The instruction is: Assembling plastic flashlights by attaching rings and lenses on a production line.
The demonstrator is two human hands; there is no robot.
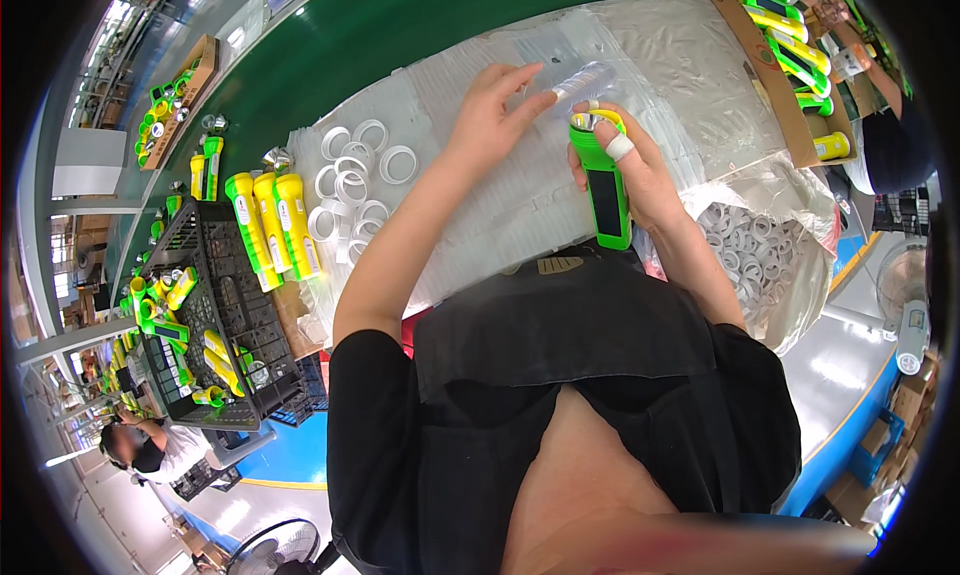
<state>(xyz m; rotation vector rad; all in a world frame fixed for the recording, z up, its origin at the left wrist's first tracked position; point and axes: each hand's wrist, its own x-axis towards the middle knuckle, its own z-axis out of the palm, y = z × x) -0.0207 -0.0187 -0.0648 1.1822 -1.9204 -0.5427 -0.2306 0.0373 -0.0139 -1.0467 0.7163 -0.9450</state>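
Observation:
My right hand [645, 170], with white wraps on its fingers, grips a green flashlight [607, 207] with a dark panel along its body. The flashlight's head points away from me and shows a shiny silver reflector [587, 122] inside a yellow rim. To the left, my left hand [497, 115] is open, its thumb and fingers stretched apart. Its thumb tip is beside a stack of clear round plastic discs [583, 81] lying on the plastic-covered table; whether they touch, I cannot tell. Several loose white rings [398, 165] lie left of my left forearm.
Yellow and green flashlights [268, 225] lie at the table's left, beside a black crate [225, 305] holding more. A bag of white rings [750, 250] sits at right. A cardboard box [765, 70] of flashlights stands far right. Other people are at both sides.

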